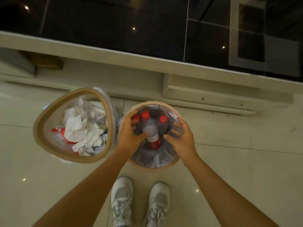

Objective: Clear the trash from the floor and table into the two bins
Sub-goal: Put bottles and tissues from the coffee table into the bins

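Three red-capped plastic bottles [151,128] upright in right bin [153,165], crumpled paper [78,128] in left bin [38,128]. Left hand [129,133] gripping bottles; right hand [180,138] spread on liner. Likely light, slick, crushable; best grasped at necks.

Both hands over a round bin [170,165], left hand [129,136] fingers [133,120] on red-capped bottles [151,128], right hand [182,138] fingers [175,133] spread beside them, tissue-filled bin [41,138] left of the fingers, white shoes [122,199] below.

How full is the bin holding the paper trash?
Partly full. Crumpled white paper and a red wrapper lie below the left bin's rim, with liner still showing around them.
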The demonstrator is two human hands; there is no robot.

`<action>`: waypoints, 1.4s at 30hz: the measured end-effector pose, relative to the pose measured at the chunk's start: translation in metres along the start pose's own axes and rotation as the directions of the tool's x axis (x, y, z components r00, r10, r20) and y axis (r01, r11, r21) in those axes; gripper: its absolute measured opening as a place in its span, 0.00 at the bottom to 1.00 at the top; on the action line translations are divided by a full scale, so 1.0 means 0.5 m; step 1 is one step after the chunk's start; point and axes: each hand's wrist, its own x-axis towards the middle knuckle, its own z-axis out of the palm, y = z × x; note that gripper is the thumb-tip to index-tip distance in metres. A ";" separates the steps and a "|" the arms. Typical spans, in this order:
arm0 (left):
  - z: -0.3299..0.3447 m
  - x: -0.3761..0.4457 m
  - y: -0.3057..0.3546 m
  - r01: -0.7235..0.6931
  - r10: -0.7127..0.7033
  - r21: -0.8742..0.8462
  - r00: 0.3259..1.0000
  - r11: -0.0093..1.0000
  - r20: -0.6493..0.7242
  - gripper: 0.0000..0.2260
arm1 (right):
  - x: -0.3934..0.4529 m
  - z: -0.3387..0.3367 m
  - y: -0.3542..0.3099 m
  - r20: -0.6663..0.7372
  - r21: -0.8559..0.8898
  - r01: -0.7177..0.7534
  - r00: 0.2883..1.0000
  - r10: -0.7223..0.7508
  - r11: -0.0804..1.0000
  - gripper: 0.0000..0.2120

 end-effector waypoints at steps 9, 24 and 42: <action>-0.080 -0.065 0.227 -0.056 0.056 -0.148 0.998 0.987 -0.005 0.25 | -0.063 -0.039 -0.255 0.127 0.100 0.089 0.987 -0.102 0.991 0.22; -0.375 -0.081 0.532 -0.198 0.198 0.010 0.976 0.980 -0.088 0.16 | -0.126 0.025 -0.600 0.186 -0.079 0.417 0.898 -0.398 0.905 0.12; -1.004 0.147 0.456 -0.044 0.399 0.912 0.907 0.408 -0.135 0.29 | -0.082 0.651 -0.786 0.408 -0.798 0.590 0.676 -0.613 0.119 0.20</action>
